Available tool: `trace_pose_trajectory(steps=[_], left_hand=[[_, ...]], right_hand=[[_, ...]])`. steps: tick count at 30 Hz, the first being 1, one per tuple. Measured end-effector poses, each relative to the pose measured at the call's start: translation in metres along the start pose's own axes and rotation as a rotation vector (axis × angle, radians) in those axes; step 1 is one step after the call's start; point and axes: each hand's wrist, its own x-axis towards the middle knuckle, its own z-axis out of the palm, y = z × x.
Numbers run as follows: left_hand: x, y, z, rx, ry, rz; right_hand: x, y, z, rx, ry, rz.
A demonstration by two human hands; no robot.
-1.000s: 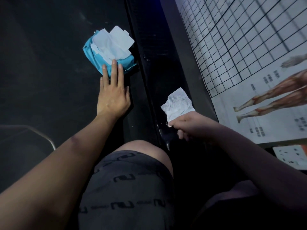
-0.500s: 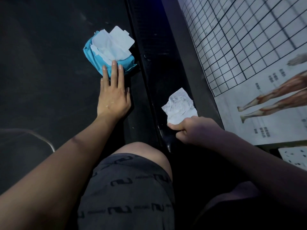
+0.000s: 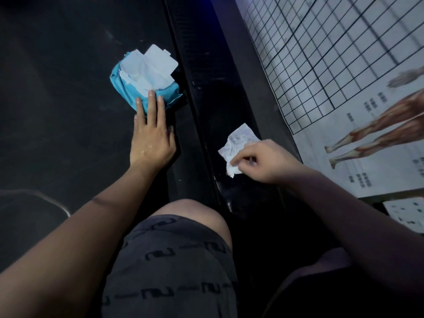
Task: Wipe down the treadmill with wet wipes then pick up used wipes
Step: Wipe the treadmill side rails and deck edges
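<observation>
Crumpled wet wipe (image 3: 238, 141) pinched by right hand (image 3: 268, 161) on treadmill side rail (image 3: 220, 99); blue wipes pack (image 3: 142, 88) touched by straight fingers (image 3: 151, 104) of left hand (image 3: 152, 141).

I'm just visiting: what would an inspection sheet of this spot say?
Surface: dark treadmill belt, glossy side rail.
Job's things: blue wipe pack on the belt, sheets out; crumpled wipe on the rail.
Clutter: nothing seen.
Hands: left hand flat, fingertips on the pack; right hand pinches the wipe.
Cables: pale curved line at left, cable or not unclear.
Surroundings: anatomy poster at right.
</observation>
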Motion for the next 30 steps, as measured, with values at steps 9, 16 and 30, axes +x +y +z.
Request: trace_pose_trajectory(steps=[9, 16, 30], left_hand=[[0.0, -0.001, 0.002, 0.008, 0.004, -0.003], [0.0, 0.0, 0.001, 0.016, 0.005, -0.003], [0.001, -0.001, 0.001, 0.037, -0.004, 0.002]], right_hand=[[0.006, 0.018, 0.029, 0.263, 0.021, -0.047], [0.004, 0.01, 0.043, 0.305, -0.045, -0.126], [0.021, 0.043, 0.032, 0.134, 0.211, -0.077]])
